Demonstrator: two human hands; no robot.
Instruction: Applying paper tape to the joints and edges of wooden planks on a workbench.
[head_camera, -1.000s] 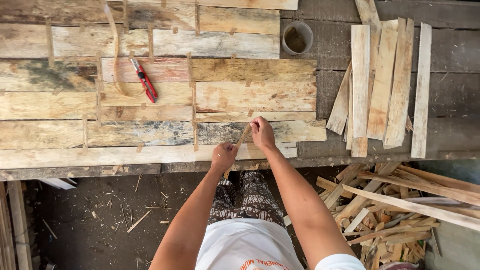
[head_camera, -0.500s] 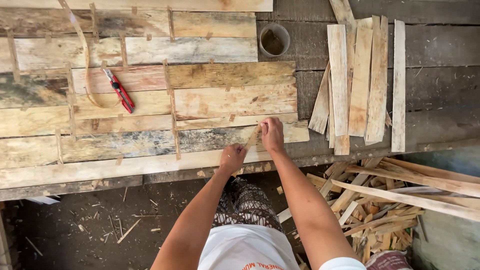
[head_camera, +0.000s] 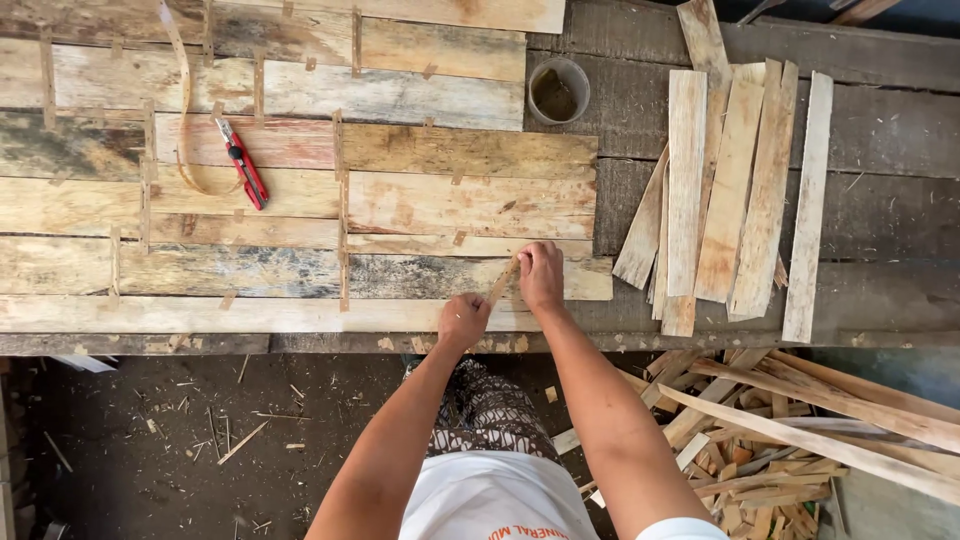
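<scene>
Head view: both hands (head_camera: 505, 295) pinch a thin, flat wood sliver (head_camera: 501, 283).

A dark, weathered wooden surface (head_camera: 880, 130) carries a panel of joined pale planks (head_camera: 300, 200) with a red utility knife (head_camera: 243, 163) on it, a small round cup (head_camera: 558, 90) beyond, and loose wooden slats (head_camera: 730, 190) stacked on the right

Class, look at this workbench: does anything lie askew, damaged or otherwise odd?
The loose slats right of the panel lie fanned and overlapping, not squared. A thin curled strip loops beside the red cutter. Offcuts litter the ground beside the person.
</scene>
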